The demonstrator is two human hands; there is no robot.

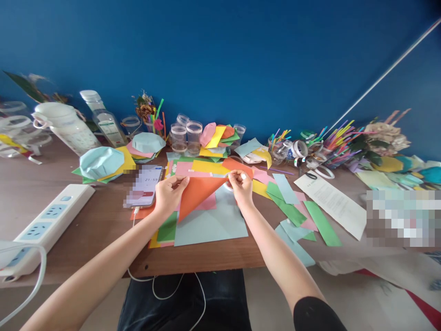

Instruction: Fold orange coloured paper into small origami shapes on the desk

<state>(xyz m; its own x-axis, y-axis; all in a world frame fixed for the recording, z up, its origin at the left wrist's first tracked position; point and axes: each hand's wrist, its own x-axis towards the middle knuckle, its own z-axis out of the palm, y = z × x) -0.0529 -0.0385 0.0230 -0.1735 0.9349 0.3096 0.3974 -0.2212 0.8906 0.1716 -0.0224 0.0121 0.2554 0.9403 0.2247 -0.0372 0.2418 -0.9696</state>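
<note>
An orange sheet of paper (198,191), folded into a triangle, is stretched between my two hands above the table. My left hand (171,193) pinches its upper left corner, thumb against fingers. At the upper right tip, my right hand (240,185) pinches the same paper. Below it lies a light blue sheet (213,230) on a pile of coloured paper, with a green sheet (167,229) showing at the left. Just left of my left hand a phone (148,186) lies face up with a cable plugged in.
A white power strip (51,225) lies at left. Folded paper shapes (101,163) and clear plastic cups (195,135) line the back. Paper strips (322,223) and a printed sheet (332,202) spread at right, near bundled coloured sticks (339,142). A white cable (203,294) hangs over the front edge.
</note>
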